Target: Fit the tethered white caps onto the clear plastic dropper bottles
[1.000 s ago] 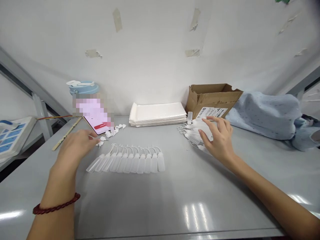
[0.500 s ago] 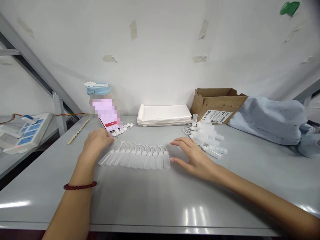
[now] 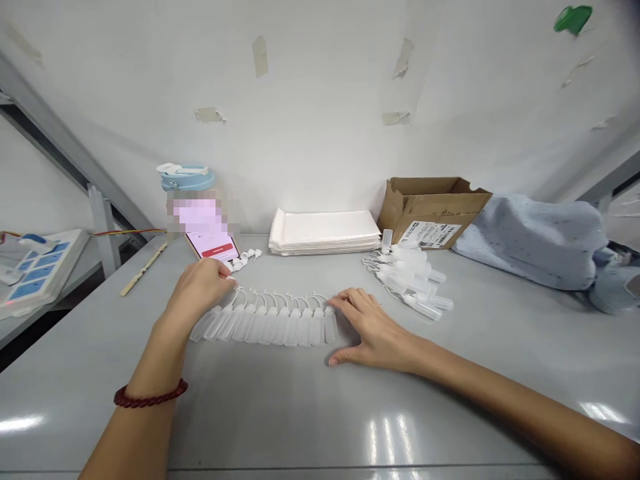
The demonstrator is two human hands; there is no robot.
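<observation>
A row of several translucent plastic tubes [image 3: 285, 327] lies side by side on the grey table, their thin white straps curving off the top ends. Over the left end of this row is my left hand [image 3: 203, 287], its fingers curled and pinched together; a small white bit shows at the fingertips, too little to name. My right hand [image 3: 370, 330] is at the right end, open, with thumb and fingers apart; its fingertips are at the top of the last tube. Small white caps [image 3: 243, 259] lie just beyond my left hand.
A loose pile of similar tubes [image 3: 410, 273] lies to the right. Behind stand a stack of white padded envelopes [image 3: 325, 230], a cardboard box [image 3: 435, 210] and pale blue cloth [image 3: 535, 240]. A phone [image 3: 213, 243] leans by a blue-lidded container [image 3: 185, 179]. A thin stick [image 3: 143, 269] lies left.
My right hand has moved in against the last tube, its thumb lower and wider from the fingers. My left fingers have drawn closer together. The view has shifted slightly.
</observation>
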